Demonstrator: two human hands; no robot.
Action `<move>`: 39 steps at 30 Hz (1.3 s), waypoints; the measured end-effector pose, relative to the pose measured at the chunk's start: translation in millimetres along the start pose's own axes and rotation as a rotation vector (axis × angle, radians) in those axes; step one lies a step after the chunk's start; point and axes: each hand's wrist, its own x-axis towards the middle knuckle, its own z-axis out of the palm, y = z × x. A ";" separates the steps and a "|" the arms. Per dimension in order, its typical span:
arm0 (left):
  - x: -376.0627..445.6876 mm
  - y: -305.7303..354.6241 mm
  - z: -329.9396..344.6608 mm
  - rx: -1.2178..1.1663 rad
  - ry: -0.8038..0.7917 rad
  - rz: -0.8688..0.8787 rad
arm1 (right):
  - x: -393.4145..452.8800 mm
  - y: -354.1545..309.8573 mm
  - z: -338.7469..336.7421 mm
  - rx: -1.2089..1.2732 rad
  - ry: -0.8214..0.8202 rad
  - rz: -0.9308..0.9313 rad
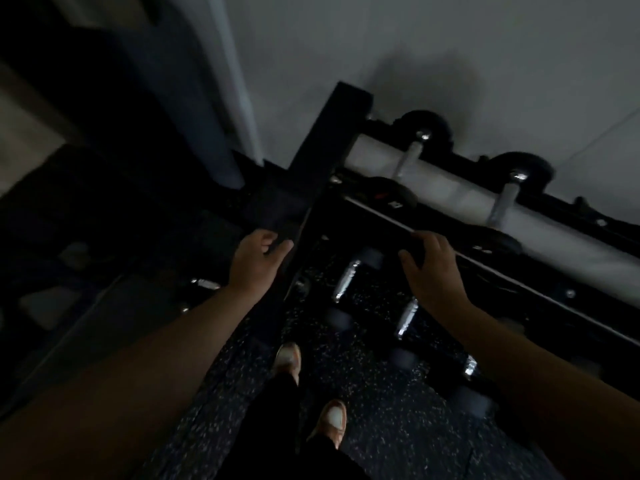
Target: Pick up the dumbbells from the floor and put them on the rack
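Two bare hands reach over dumbbells lying on a dim gym floor beside a rack.

The view is dark and blurred. The left hand point(258, 261) sits left of centre, its grip spread and holding nothing, fingers near the rack's point(313, 168) dark upright post. The right hand point(434, 268) sits right of centre, its grip also spread and holding nothing, over the rack's lower rail. Between and below the hands, three dumbbells lie on the speckled floor point(381, 441): one point(344, 284) at centre, a second point(407, 318) lower right, a third point(470, 367) further right, partly hidden by the right forearm. Two more dumbbells point(412, 150) rest on the rack's top tier, upper right. Two shoes point(287, 358) show at bottom centre.
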 end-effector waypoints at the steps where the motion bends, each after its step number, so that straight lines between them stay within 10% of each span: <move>1: -14.2 -20.4 -21.1 0.016 0.039 -0.040 | -8.8 -9.9 10.0 0.001 -0.028 -0.012; 13: -162.1 -235.9 -206.7 -0.014 0.248 -0.424 | -125.3 -144.6 192.3 -0.017 -0.421 -0.162; 21: -195.9 -377.0 -263.0 0.041 0.079 -0.475 | -208.5 -209.4 346.8 -0.050 -0.538 -0.136; 39: 33.3 -620.6 -126.9 -0.011 0.007 -0.707 | -42.7 -134.4 673.2 -0.216 -0.720 -0.120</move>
